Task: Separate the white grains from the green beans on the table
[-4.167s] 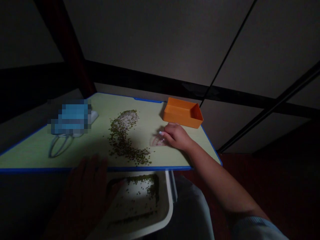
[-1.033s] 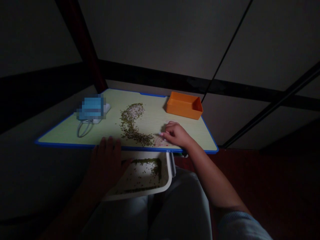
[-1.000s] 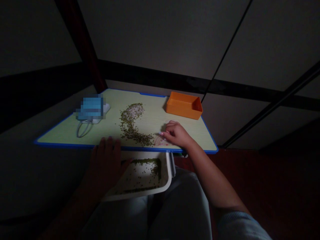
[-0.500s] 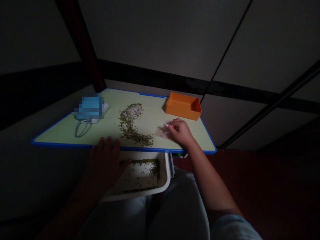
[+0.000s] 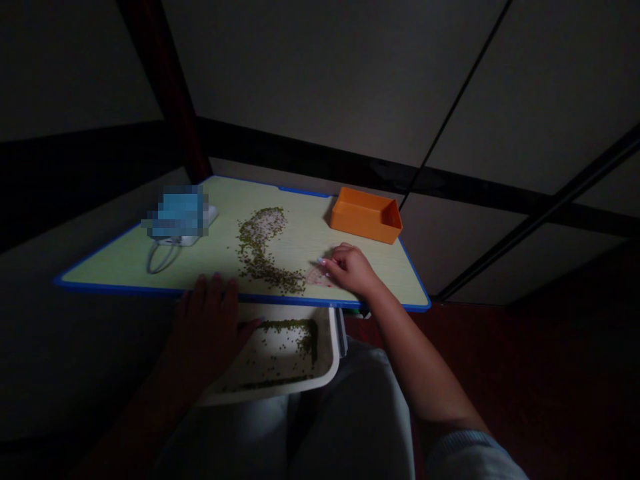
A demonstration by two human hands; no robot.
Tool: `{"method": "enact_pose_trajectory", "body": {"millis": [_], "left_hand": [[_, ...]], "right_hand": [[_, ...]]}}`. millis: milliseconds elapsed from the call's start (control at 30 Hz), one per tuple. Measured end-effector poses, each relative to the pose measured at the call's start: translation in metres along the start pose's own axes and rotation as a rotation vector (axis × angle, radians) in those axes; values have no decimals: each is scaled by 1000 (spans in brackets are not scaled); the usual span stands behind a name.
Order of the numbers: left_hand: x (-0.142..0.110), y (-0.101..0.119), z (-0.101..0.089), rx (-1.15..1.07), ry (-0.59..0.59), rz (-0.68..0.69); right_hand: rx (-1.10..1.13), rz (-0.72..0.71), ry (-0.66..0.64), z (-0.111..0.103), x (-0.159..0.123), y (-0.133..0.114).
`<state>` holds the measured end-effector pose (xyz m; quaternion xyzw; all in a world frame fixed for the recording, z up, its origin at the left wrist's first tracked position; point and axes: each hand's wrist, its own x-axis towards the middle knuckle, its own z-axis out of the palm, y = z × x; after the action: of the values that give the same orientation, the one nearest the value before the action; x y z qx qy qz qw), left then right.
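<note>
My right hand (image 5: pixel 351 268) is closed in a pinch on a clear plastic protractor (image 5: pixel 317 275) with reddish markings, held low over the tabletop. The protractor's left edge is at the lower end of a curved spread of small green beans (image 5: pixel 273 275), which look like mung beans. Paler grains (image 5: pixel 263 223) are mixed in at the spread's upper part. My left hand (image 5: pixel 213 320) lies in shadow, its fingers stretched over the table's front edge and its thumb reaching over a white tub (image 5: pixel 327 363). Green beans lie along the tub's walls and floor.
An orange open box (image 5: pixel 365 223) stands at the back right of the pale, blue-edged table (image 5: pixel 305 207). At the left is a blurred-out blue object (image 5: pixel 181 215) on a white base with a looped grey cable (image 5: pixel 163 257). Behind the table rises a panelled wall (image 5: pixel 300 73).
My right hand has moved slightly left and toward me with the protractor, which now meets the beans' lower end. My left hand stays at the table edge.
</note>
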<state>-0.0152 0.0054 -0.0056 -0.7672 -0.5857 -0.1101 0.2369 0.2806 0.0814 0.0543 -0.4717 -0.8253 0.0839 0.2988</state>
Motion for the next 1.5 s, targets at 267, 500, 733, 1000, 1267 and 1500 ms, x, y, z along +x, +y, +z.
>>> {"method": "enact_pose_trajectory", "body": {"millis": [267,500,733,1000,1267,1500], "left_hand": [[2,1,-6,-36,-36,-11],[1,2,-4,-60,-17,-12],[-1,2,-4,-89,-5,-17],[1,4,-6,-123,-38,-35],[2,2,-5,-111,-58,-27],[2,1,-6,-109,-63,-29]], "right_hand": [[-171,57,43,1,3,-2],[-207,91,44,1,3,-4],[-236,70,49,3,7,-6],[-285,85,37,4,10,-10],[-407,253,96,-2,4,-4],[-530,480,154,-10,8,5]]}}
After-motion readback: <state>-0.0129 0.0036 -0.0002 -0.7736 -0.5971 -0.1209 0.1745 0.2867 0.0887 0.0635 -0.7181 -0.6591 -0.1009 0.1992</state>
